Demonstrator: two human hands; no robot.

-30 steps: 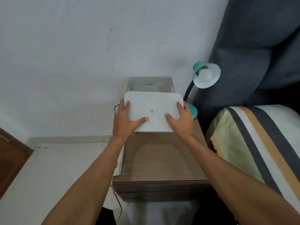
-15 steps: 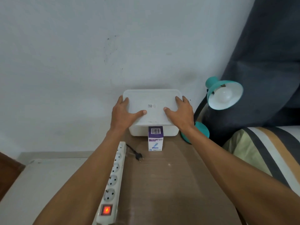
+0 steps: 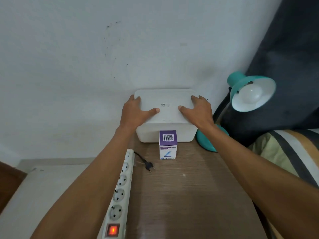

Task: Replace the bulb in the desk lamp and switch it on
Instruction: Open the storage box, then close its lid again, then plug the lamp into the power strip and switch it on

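- The left hand (image 3: 136,112) lay flat on the left end of a white lid (image 3: 166,105), fingers spread over its corner and thumb stretched toward the small printed code at the lid's middle; it gripped nothing.
- The right hand (image 3: 197,111) lay the same way on the lid's right end, open and pressing down, thumb pointing inward.
- The lid sat on a white plastic box (image 3: 150,135) that stood against the wall at the back of the wooden surface (image 3: 189,195).
- A small purple and white bulb carton (image 3: 168,144) stood upright just in front of the box, touching or nearly touching its front wall, barcode on top.
- The teal desk lamp (image 3: 241,87) stood to the right of the box, its round base (image 3: 206,142) partly hidden under the right forearm, its shade tipped toward the camera.
- A white bulb (image 3: 252,94) sat in the shade, unlit.
- A loose black plug (image 3: 148,166) lay in front of the box and left of the carton, unplugged.
- A white power strip (image 3: 120,190) ran along the surface's left edge, in front of the box, its red switch (image 3: 112,230) glowing.
- Striped bedding (image 3: 290,152) lay right of the lamp.
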